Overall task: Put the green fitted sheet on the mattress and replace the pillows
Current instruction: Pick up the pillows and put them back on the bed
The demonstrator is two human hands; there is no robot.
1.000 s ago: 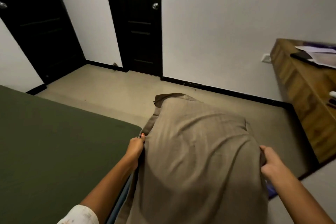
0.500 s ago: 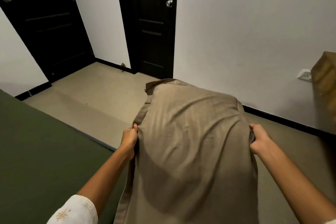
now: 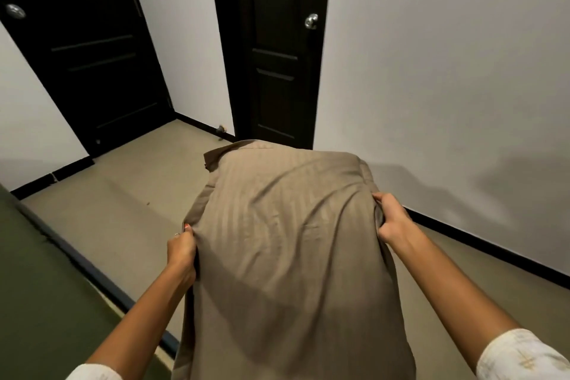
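Above beige floor (image 3: 129, 225), both hands hold pillow (image 3: 287, 250) lengthwise, pointing away.

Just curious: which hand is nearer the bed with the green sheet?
Left. The left hand grips the tan pillow beside the green-sheeted bed; the right hand grips its far side.

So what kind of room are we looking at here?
Most likely a bedroom. A bed covered in a green sheet lies at the left, both hands hold a tan pillow, and two dark doors open off the plain white walls.
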